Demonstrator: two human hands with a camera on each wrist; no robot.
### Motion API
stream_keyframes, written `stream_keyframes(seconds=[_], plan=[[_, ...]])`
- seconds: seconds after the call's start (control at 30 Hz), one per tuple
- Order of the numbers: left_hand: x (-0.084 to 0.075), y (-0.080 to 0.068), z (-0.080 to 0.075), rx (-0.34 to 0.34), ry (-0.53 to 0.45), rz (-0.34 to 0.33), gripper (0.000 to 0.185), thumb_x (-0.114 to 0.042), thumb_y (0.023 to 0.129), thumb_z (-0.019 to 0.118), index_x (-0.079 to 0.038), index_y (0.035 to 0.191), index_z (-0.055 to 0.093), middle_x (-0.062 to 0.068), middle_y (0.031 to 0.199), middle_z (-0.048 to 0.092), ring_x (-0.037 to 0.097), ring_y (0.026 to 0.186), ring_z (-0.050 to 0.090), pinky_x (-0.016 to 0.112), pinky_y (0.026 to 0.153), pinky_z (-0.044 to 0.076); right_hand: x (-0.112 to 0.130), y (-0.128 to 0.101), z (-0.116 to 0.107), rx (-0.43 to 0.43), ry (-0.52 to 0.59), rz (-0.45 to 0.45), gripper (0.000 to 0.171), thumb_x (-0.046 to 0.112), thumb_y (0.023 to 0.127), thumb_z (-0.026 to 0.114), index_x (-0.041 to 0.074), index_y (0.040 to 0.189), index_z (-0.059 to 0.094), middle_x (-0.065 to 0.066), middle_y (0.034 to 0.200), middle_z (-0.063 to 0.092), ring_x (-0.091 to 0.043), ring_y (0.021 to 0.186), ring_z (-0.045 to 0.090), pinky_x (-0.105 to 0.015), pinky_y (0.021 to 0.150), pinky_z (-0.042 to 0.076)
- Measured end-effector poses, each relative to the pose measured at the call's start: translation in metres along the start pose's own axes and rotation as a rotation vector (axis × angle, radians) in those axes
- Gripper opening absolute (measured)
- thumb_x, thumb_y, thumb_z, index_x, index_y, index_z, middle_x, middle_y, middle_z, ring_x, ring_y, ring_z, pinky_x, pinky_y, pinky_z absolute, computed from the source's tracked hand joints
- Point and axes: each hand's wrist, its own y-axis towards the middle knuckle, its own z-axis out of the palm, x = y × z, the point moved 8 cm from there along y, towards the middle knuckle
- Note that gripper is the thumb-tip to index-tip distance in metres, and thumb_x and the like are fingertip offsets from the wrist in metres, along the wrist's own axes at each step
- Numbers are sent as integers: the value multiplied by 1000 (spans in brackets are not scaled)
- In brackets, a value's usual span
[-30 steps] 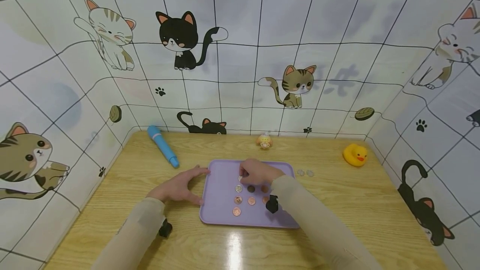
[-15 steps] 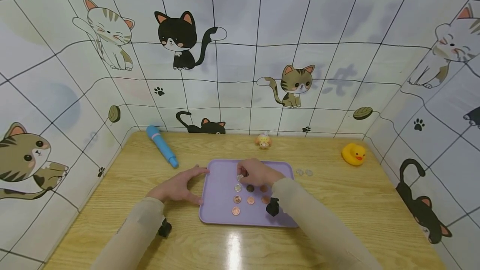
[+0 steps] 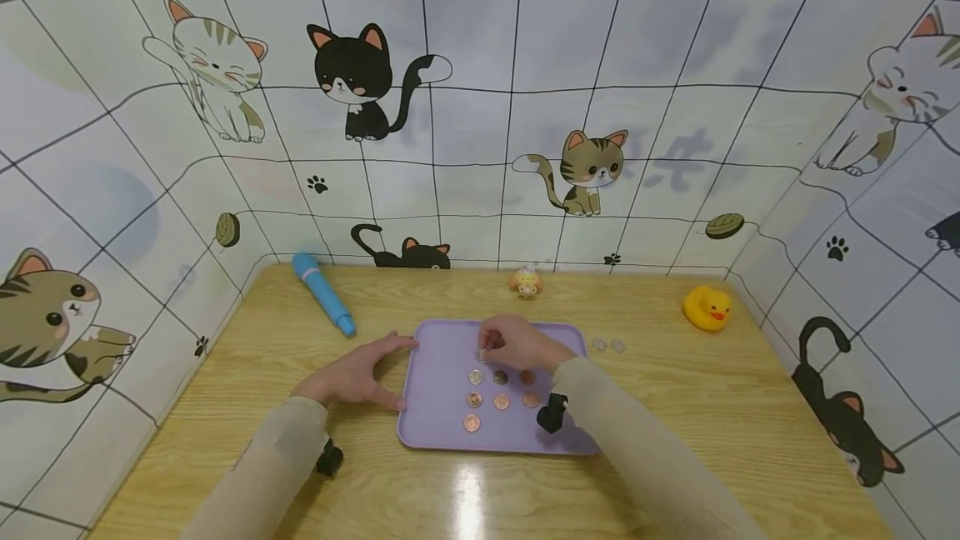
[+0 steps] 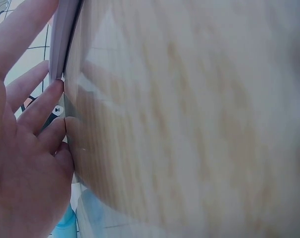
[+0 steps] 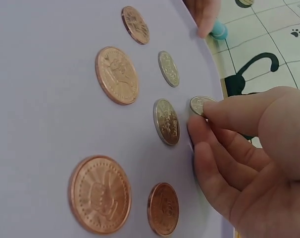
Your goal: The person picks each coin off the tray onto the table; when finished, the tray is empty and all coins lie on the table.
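A purple tray (image 3: 442, 357) lies on the wooden table, with several copper and silver coins (image 3: 501, 400) in rows on it. My right hand (image 3: 486, 351) is over the tray's far part and pinches a small silver coin (image 3: 481, 354) just beyond the rows. In the right wrist view the hand (image 5: 202, 119) holds that coin (image 5: 200, 105) at its fingertips, down at the tray surface beside a silver coin (image 5: 166, 121). My left hand (image 3: 378, 369) rests flat on the table, its straight fingers (image 4: 38, 106) against the tray's left edge (image 4: 63, 39).
Two silver coins (image 3: 607, 345) lie on the table right of the tray. A blue pen-shaped toy (image 3: 324, 292) lies at the back left, a small toy (image 3: 527, 282) at the back middle, a yellow duck (image 3: 707, 307) at the back right. Cat-patterned walls enclose three sides.
The right hand still pinches the small silver coin at almost the same spot; its wrist has shifted slightly. The left hand has not moved.
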Motion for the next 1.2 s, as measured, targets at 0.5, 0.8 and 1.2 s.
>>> stream_keyframes(seconds=[0.5,0.8,1.2], plan=[[1,0,0,-7,-17,-4,99,-35,75,97,-26,159,46,11,174,25,43,162,4,71,125,7,-5,-19,-16,-1,74,-21,20,6,99,70,7,118,77,1,102,73,-12,93,65,-34,85,56],[1,0,0,-8,-17,-18,100,-38,73,98,-28,159,46,11,174,23,41,162,4,70,125,7,-20,-39,-38,-58,95,-33,20,6,97,73,4,116,76,-1,97,71,-17,95,66,-40,92,56],[4,-1,-1,-18,-1,-19,102,-39,72,98,-29,159,45,15,175,19,42,162,6,71,125,9,-57,-80,-75,-146,117,18,20,9,98,74,1,116,75,-6,102,71,-18,96,64,-35,91,56]])
